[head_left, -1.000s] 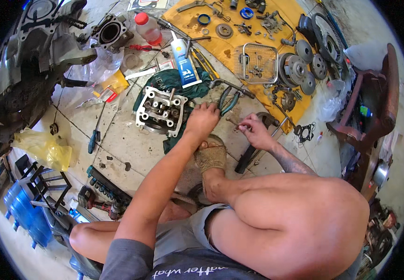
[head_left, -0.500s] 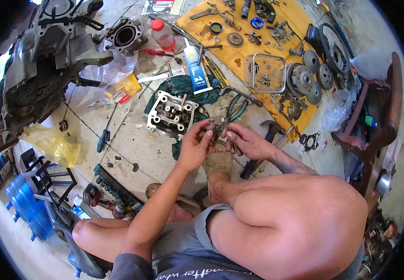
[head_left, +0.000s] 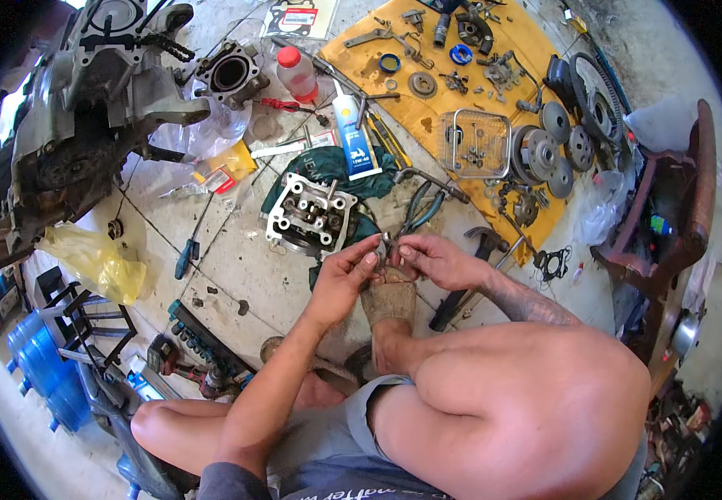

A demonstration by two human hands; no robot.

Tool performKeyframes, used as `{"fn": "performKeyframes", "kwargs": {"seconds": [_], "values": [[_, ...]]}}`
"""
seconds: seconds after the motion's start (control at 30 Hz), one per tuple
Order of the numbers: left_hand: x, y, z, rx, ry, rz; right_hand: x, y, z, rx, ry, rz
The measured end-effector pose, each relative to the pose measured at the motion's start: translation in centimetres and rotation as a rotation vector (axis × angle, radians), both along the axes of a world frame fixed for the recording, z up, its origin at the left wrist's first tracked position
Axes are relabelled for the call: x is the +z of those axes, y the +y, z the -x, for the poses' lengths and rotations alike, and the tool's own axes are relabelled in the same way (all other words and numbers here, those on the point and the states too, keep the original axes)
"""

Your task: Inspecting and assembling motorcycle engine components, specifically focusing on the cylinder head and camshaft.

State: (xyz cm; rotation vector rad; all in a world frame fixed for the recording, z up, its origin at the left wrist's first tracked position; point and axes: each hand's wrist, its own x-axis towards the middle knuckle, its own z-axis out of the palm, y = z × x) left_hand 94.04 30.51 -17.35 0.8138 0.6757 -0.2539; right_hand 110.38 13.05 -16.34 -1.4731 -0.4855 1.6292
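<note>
My left hand point(head_left: 348, 283) and my right hand point(head_left: 436, 262) meet above my sandalled foot point(head_left: 390, 304), fingers closed around a small metal part point(head_left: 386, 245) whose details are hard to make out. Just up and left of them, an open cylinder head point(head_left: 309, 212) rests by a dark green cloth point(head_left: 378, 192). Pliers with teal handles point(head_left: 423, 208) lie beyond my fingertips, and a hammer point(head_left: 482, 246) lies right of my right hand. A white-and-blue tube point(head_left: 355, 137) is above the cloth.
A large engine assembly point(head_left: 86, 100) fills the upper left. A yellow sheet point(head_left: 361, 67) carries several parts and a wire basket point(head_left: 473, 142). A reddish frame point(head_left: 653, 200) stands right; a screwdriver point(head_left: 186, 254), yellow bag point(head_left: 94, 262) and power drill point(head_left: 169, 358) lie left.
My left hand has drawn back from beside the pliers and my right hand has moved inward; both now meet at the small part. The scene has shifted slightly as the camera moved.
</note>
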Motion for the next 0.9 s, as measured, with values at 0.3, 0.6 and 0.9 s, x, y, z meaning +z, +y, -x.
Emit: {"fn": "performKeyframes", "kwargs": {"seconds": [0.3, 0.6, 0.9], "values": [[-1.0, 1.8, 1.9, -0.169, 0.097, 0.335, 1.3, 0.3, -2.2, 0.463, -0.935, -0.167], [-2.1, -1.0, 3.0, -0.158, 0.162, -0.309, -6.9, -3.3, -2.2, 0.126, -0.780, 0.268], [1.1, -0.7, 1.8, 0.075, 0.121, -0.523, -0.3, 3.9, -2.3, -0.291, -1.028, -0.092]]}}
